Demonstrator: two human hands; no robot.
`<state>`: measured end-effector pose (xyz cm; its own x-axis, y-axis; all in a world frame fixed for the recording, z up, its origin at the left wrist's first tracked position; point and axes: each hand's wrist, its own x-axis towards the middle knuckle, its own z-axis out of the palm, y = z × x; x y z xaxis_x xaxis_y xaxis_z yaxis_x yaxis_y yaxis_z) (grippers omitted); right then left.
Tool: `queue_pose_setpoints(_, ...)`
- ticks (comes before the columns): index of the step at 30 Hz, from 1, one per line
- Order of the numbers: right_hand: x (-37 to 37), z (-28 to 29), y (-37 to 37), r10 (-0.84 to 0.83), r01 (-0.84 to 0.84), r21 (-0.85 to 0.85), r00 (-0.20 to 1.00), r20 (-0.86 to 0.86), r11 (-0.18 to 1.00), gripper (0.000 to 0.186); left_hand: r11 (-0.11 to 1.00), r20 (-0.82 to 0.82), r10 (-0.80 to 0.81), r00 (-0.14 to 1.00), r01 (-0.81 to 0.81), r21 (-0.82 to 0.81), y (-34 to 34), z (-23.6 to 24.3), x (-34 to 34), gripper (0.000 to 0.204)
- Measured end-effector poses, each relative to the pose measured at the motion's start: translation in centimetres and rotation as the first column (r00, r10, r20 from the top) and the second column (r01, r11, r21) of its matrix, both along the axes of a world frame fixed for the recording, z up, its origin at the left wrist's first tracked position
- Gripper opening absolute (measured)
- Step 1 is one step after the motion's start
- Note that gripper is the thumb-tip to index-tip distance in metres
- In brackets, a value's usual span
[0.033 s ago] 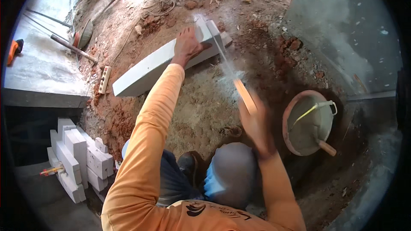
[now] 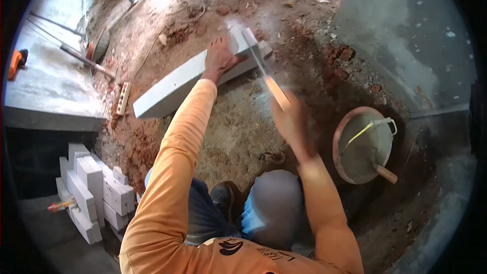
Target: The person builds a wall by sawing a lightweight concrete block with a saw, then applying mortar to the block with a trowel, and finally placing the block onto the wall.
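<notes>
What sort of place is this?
Probably a building site: bare earth underfoot, stacked pale blocks at lower left, and a round tub of what looks like grey mortar.

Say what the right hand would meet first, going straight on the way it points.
Probably the white block, near its right end, along the saw in the right hand; depth is unclear.
</notes>
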<state>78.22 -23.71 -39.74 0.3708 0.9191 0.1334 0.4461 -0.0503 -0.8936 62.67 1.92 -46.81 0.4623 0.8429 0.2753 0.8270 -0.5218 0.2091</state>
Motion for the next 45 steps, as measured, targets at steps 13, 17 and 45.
queue_pose_setpoints(13, -0.4, -1.1, -5.4, -0.003, 0.003, -0.037, 1.000, -0.009, 0.999, 0.027, 0.996, -0.040, -0.005, 0.999, 0.001, -0.091, 0.4, 0.9, -1.1, 0.086)
queue_pose_setpoints(17, 0.6, -1.5, 9.9, 0.094, -0.087, -0.076, 0.991, 0.097, 0.993, 0.024, 0.999, 0.029, -0.036, 0.999, 0.037, -0.021, 2.0, -0.7, -0.7, 0.088)
queue_pose_setpoints(45, -0.7, -2.2, 8.1, 0.059, -0.054, -0.086, 0.997, 0.055, 0.995, 0.022, 0.998, 0.051, -0.051, 0.997, 0.052, -0.035, 2.1, -0.6, -1.8, 0.077)
